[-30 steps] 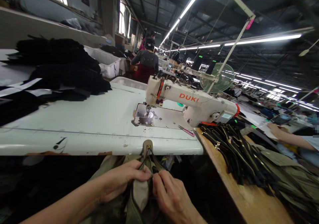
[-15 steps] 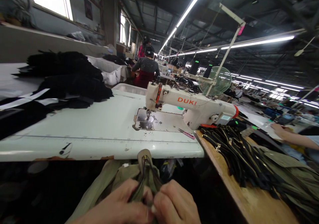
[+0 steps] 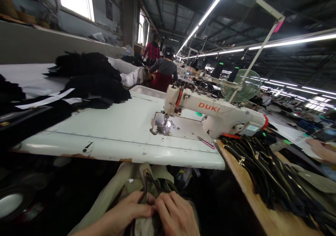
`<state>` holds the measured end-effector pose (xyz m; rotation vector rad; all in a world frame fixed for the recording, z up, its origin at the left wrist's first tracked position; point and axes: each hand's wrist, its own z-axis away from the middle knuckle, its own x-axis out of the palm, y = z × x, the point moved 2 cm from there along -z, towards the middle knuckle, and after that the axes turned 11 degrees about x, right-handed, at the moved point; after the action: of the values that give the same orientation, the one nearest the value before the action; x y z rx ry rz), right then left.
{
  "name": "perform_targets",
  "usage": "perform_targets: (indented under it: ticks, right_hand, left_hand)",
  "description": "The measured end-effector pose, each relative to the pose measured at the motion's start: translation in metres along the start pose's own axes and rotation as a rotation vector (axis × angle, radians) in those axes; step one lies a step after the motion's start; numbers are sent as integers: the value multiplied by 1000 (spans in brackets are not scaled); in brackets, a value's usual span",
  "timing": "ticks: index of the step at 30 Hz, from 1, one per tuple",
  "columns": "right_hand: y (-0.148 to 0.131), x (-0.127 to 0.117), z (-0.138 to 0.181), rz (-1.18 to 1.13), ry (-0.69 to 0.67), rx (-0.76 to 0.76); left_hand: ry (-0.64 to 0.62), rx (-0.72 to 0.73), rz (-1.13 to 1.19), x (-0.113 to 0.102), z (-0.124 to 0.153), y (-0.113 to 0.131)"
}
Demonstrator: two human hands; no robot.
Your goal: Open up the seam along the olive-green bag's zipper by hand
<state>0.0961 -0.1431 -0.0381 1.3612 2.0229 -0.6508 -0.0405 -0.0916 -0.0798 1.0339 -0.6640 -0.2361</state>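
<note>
The olive garment [image 3: 136, 180], below the sewing machine [image 3: 210, 112], is pinched by left hand [image 3: 128, 211] and right hand [image 3: 174, 215]. It is judged soft and limp, best gripped along its zipper edge.

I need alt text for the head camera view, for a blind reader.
Two bare hands, left hand and right hand, pinch olive-green fabric with a dark zipper below a white sewing table holding a cream DUKI sewing machine.

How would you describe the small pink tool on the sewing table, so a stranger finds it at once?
Find the white sewing machine marked DUKI on the white table. Just before its base, near the table's right edge, lie the pink-handled snips. They are the only pink thing there, beside the black zippers.
</note>
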Motion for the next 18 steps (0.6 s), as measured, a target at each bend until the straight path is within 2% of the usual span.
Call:
perform_targets:
  ticks: [5,8,10,12,13,14,17,18]
  right_hand:
    - [6,6,6,19,16,61]
    - [0,4,-1,-15,-4,27]
    - [-5,-8,-11,-80,94,44]
    - [-3,-25,-19,-187,266,123]
    - [1,-32,-21,-241,305,177]
    - [6,-37,-21,-285,281,224]
    - [23,-35,-10,-301,5,305]
    - [26,-32,-4,-281,-42,308]
  left_hand:
    - [-16,-52,148,5,-9,-4]
    - [-5,-64,215,9,-12,-7]
    - [62,-71,246,9,-13,-9]
    - [145,-76,261,8,-12,-9]
    - [164,-73,262,8,-11,-8]
    - [163,-73,262,8,-10,-6]
    - [129,-72,260,8,-7,1]
    - [126,-67,252,8,-7,3]
